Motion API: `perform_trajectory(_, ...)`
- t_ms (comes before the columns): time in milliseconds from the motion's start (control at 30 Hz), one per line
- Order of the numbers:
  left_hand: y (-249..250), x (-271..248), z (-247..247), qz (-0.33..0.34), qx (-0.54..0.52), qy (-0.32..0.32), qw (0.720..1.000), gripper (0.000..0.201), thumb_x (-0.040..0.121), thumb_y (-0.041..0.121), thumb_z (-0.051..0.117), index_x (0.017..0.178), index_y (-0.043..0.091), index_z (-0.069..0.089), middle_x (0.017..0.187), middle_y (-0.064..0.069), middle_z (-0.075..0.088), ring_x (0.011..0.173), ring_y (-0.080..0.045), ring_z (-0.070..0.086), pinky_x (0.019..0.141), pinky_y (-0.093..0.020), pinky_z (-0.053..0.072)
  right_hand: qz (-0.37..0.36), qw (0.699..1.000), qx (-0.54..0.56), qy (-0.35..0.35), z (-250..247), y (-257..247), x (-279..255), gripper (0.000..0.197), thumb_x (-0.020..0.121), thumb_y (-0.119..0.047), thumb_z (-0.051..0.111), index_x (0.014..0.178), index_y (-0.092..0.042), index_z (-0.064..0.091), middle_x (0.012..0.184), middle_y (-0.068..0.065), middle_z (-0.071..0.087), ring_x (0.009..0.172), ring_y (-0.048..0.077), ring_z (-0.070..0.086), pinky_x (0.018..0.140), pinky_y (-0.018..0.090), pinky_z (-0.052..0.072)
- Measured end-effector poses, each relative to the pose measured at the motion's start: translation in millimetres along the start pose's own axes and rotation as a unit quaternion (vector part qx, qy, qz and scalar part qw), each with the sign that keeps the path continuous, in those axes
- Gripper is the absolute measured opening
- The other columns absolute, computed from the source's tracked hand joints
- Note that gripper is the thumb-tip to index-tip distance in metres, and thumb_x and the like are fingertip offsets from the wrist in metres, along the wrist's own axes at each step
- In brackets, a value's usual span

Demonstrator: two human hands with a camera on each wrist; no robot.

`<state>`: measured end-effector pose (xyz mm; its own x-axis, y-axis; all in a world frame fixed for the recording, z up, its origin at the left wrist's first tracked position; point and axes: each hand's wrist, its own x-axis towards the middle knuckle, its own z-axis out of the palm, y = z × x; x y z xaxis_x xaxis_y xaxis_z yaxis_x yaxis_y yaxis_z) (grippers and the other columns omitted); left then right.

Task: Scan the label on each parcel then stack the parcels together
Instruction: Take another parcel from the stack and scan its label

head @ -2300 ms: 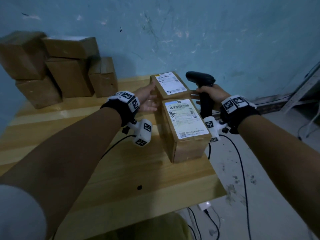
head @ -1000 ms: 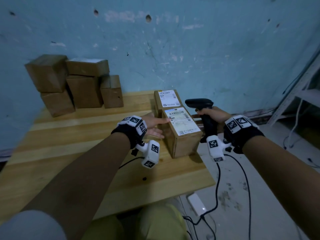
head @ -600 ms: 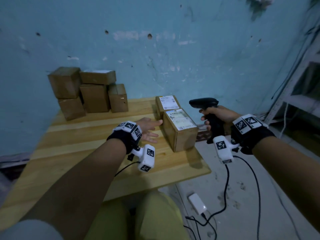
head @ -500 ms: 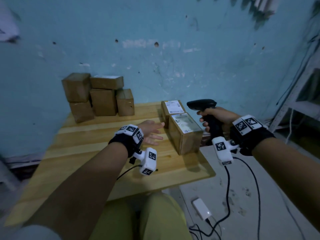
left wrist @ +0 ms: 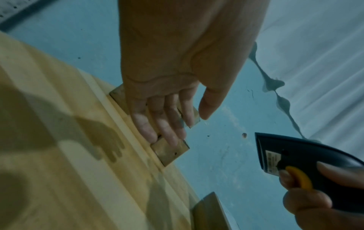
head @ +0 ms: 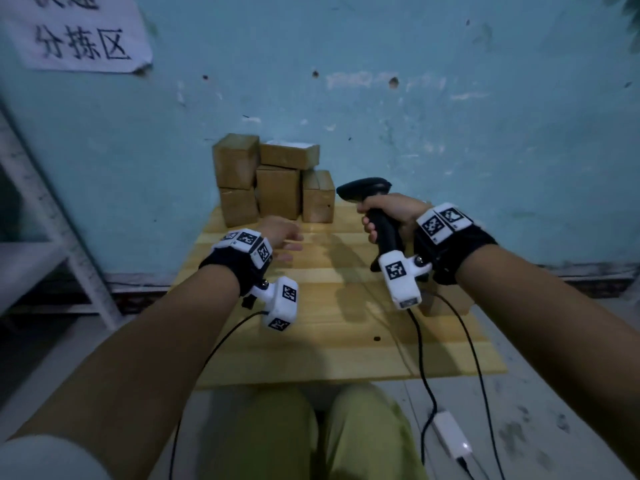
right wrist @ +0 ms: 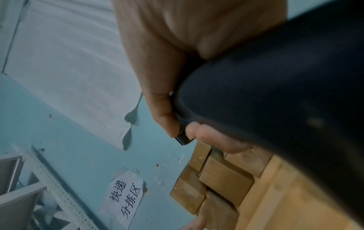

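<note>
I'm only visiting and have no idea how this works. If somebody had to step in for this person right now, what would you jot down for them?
Left hand: open, holds nothing, stretched over the table toward the stack.
Right hand: grips the scanner by its handle, held up above the table.
Parcels: five stacked at the far end against the wall. One more parcel sits near the right edge, mostly hidden behind the right wrist in the head view.
Done: that stack is built.
Left: the pictures do not show which labels were scanned, so check; the parcel at the right edge is not yet on the stack.
</note>
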<state>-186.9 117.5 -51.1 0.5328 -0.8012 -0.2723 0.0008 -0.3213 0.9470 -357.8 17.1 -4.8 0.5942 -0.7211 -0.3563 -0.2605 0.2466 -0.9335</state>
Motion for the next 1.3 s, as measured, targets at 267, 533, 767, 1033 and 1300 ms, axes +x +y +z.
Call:
perform_trajectory(267, 22.5, 69.9, -18.6, 0.091, 0.048, 0.104, 0.989, 0.023, 0.092, 0.0, 0.047, 0.075, 0.015, 0.05, 0.079, -0.007, 0.055, 0.067, -0.018, 0.054, 0.055, -0.024, 0.04, 0.013, 0.997, 0.023, 0.076, 4.6, 0.6, 72.6, 0.025, 0.089, -0.009, 0.051, 0.065, -0.007, 0.044, 0.036, 0.006, 0.044, 0.027, 0.016, 0.042, 0.037, 0.016, 0.04)
perform_trajectory(533, 24.3, 139.6, -8.0, 0.224, 0.339, 0.251, 0.879, 0.052, 0.082, 0.008, 0.064, 0.129, 0.014, 0.045, 0.142, -0.013, 0.029, 0.132, -0.031, 0.03, 0.108, -0.039, 0.033, 0.144, 0.985, -0.022, 0.098, 0.9, 60.3, 135.0, 0.021, 0.09, -0.009, 0.052, 0.07, -0.002, 0.05, 0.038, 0.009, 0.047, 0.038, 0.022, 0.046, 0.041, 0.022, 0.043)
perform_trajectory(767, 38.4, 193.6, -0.4, 0.306, 0.43, 0.231, 0.817, 0.08, 0.081, 0.01, 0.067, 0.146, 0.019, 0.022, 0.154, -0.004, 0.021, 0.142, -0.027, 0.018, 0.115, -0.042, 0.019, 0.176, 0.982, 0.043, 0.062, -4.4, 73.6, 160.2, 0.01, 0.087, -0.01, 0.054, 0.082, -0.002, 0.055, 0.043, 0.007, 0.045, 0.038, 0.022, 0.046, 0.048, 0.028, 0.051)
perform_trajectory(1033, 63.8, 243.1, 16.5, 0.299, 0.461, 0.24, 0.8, 0.096, 0.077, -0.008, 0.061, 0.149, 0.028, 0.008, 0.159, 0.003, 0.002, 0.146, -0.028, -0.001, 0.116, -0.049, 0.0, 0.166, 0.979, 0.083, 0.078, -2.7, 78.5, 165.6, 0.003, 0.085, -0.003, 0.054, 0.082, -0.001, 0.053, 0.061, 0.011, 0.04, 0.055, 0.022, 0.044, 0.06, 0.043, 0.052)
perform_trajectory(1300, 79.4, 273.8, 8.1, 0.256, 0.495, 0.204, 0.805, 0.076, 0.08, 0.013, 0.066, 0.144, 0.027, 0.026, 0.155, 0.0, 0.02, 0.145, -0.028, 0.008, 0.116, -0.053, 0.001, 0.164, 0.981, 0.073, 0.077, -3.5, 81.2, 170.3, 0.014, 0.086, -0.003, 0.051, 0.099, 0.002, 0.052, 0.06, 0.011, 0.039, 0.055, 0.021, 0.043, 0.06, 0.042, 0.053)
